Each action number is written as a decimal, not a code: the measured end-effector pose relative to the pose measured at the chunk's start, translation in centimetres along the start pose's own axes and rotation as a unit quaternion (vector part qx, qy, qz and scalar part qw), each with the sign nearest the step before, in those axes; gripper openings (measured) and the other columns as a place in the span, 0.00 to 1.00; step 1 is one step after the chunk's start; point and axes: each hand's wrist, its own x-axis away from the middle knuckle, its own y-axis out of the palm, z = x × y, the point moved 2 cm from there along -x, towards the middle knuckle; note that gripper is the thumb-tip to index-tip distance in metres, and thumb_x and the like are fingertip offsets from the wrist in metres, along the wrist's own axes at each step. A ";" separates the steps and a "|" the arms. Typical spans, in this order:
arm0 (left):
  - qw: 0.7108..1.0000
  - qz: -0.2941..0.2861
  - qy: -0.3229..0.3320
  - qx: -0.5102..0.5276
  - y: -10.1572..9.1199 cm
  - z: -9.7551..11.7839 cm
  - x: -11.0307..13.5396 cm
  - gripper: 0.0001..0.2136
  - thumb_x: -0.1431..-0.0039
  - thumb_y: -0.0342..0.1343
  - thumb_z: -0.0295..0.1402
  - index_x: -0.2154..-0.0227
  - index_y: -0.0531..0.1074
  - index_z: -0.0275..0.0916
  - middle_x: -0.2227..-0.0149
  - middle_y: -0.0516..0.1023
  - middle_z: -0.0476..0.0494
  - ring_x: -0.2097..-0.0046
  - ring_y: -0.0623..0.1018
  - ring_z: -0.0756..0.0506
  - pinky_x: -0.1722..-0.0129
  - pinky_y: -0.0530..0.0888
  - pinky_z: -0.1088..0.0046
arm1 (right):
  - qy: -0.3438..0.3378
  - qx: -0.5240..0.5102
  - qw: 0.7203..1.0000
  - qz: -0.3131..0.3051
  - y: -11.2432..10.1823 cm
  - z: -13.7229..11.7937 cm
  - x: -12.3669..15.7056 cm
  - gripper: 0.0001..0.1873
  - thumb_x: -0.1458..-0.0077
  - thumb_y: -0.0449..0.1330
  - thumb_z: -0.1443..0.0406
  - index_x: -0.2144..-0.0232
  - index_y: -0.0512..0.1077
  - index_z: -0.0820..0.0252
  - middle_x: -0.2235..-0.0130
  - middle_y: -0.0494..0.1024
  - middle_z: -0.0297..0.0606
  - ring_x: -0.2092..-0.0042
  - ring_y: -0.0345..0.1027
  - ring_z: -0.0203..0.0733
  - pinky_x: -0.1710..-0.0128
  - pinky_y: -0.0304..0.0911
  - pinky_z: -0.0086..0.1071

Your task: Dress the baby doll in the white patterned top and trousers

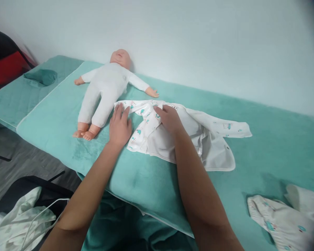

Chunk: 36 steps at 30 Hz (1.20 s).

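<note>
In the head view, two bare hands are at work over one long-sleeved white cloth baby top (pixel 161 139) with teal animal prints, spread on one turquoise plush-covered couch (pixel 267 153). From the top, one white cloth-bodied doll with pinkish head, hands and feet (pixel 108 82) lies on its back at 10 o'clock; one crumpled heap of white printed baby clothing (pixel 282 219), its number of pieces unclear, sits at 4 o'clock; one pale green patterned cloth (pixel 28 212) lies on one black seat (pixel 49 190) at 8 o'clock. Dark marks by the collar are too small to read. The left hand (pixel 119 129) is flat with fingers extended, one sleeve's end at 12 o'clock under its fingertips. The right hand (pixel 170 118) is curled over the printed front, thumb toward 10 o'clock; whether it pinches fabric I cannot tell. The other sleeve stretches to its 3 o'clock.
</note>
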 end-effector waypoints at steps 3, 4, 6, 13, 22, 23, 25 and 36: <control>0.999 -0.023 -0.033 -0.031 1.0 -0.4 -1.2 0.21 0.34 0.52 0.31 0.39 0.69 0.42 0.29 0.64 0.32 0.27 0.61 0.31 0.34 0.65 0.38 | 0.014 -0.041 0.999 0.007 -0.1 0.4 -0.2 0.28 0.43 0.64 0.53 0.79 0.50 0.54 0.77 0.54 0.28 0.72 0.51 0.36 0.72 0.53 0.33; 0.998 -0.028 -0.037 -0.042 1.2 -0.5 -1.7 0.20 0.34 0.52 0.30 0.40 0.71 0.42 0.30 0.65 0.33 0.28 0.62 0.31 0.35 0.66 0.37 | 0.024 -0.070 0.997 0.003 -0.2 0.6 -0.3 0.26 0.44 0.65 0.53 0.79 0.52 0.53 0.77 0.55 0.28 0.72 0.52 0.36 0.72 0.55 0.32; 0.997 -0.034 -0.030 -0.059 1.5 -0.9 -2.6 0.18 0.34 0.50 0.28 0.43 0.73 0.41 0.32 0.68 0.33 0.29 0.64 0.31 0.36 0.68 0.39 | 0.043 -0.129 0.991 -0.008 -0.2 1.0 -0.4 0.23 0.46 0.66 0.53 0.77 0.57 0.53 0.76 0.60 0.28 0.72 0.57 0.37 0.73 0.59 0.32; 0.997 -0.003 0.001 -0.075 1.0 -1.0 -3.5 0.18 0.32 0.45 0.26 0.46 0.75 0.39 0.52 0.81 0.34 0.47 0.77 0.34 0.47 0.73 0.53 | 0.127 -0.209 0.970 0.007 -0.2 2.0 -0.9 0.21 0.55 0.70 0.59 0.58 0.73 0.53 0.67 0.76 0.32 0.69 0.70 0.39 0.76 0.67 0.31; 0.993 0.098 0.045 -0.050 -0.8 0.5 -1.6 0.16 0.39 0.51 0.24 0.53 0.78 0.44 0.49 0.81 0.40 0.44 0.74 0.35 0.45 0.66 0.51 | 0.124 -0.232 0.965 -0.001 0.0 1.5 -0.8 0.26 0.55 0.68 0.63 0.51 0.72 0.54 0.67 0.78 0.33 0.69 0.71 0.40 0.76 0.65 0.31; 0.993 0.092 0.058 -0.041 -0.7 0.6 -1.5 0.15 0.38 0.51 0.26 0.53 0.78 0.44 0.49 0.81 0.40 0.43 0.74 0.36 0.44 0.66 0.51 | 0.124 -0.236 0.964 -0.003 0.0 1.5 -0.8 0.26 0.55 0.68 0.63 0.51 0.72 0.54 0.68 0.77 0.33 0.69 0.71 0.40 0.76 0.65 0.31; 0.994 0.055 0.091 -0.027 -0.4 0.8 -1.6 0.15 0.36 0.49 0.27 0.52 0.78 0.42 0.50 0.82 0.40 0.45 0.76 0.37 0.44 0.67 0.53 | 0.124 -0.246 0.961 -0.006 0.1 1.4 -0.7 0.26 0.54 0.68 0.62 0.50 0.72 0.55 0.69 0.76 0.32 0.71 0.70 0.39 0.77 0.64 0.31; 0.978 -0.080 0.120 0.150 -0.3 3.2 1.1 0.20 0.34 0.58 0.44 0.43 0.71 0.41 0.41 0.76 0.35 0.38 0.74 0.40 0.39 0.72 0.59 | 0.105 -0.349 0.931 -0.004 -0.1 0.5 -0.6 0.28 0.50 0.67 0.60 0.47 0.66 0.54 0.66 0.76 0.29 0.66 0.80 0.37 0.65 0.78 0.29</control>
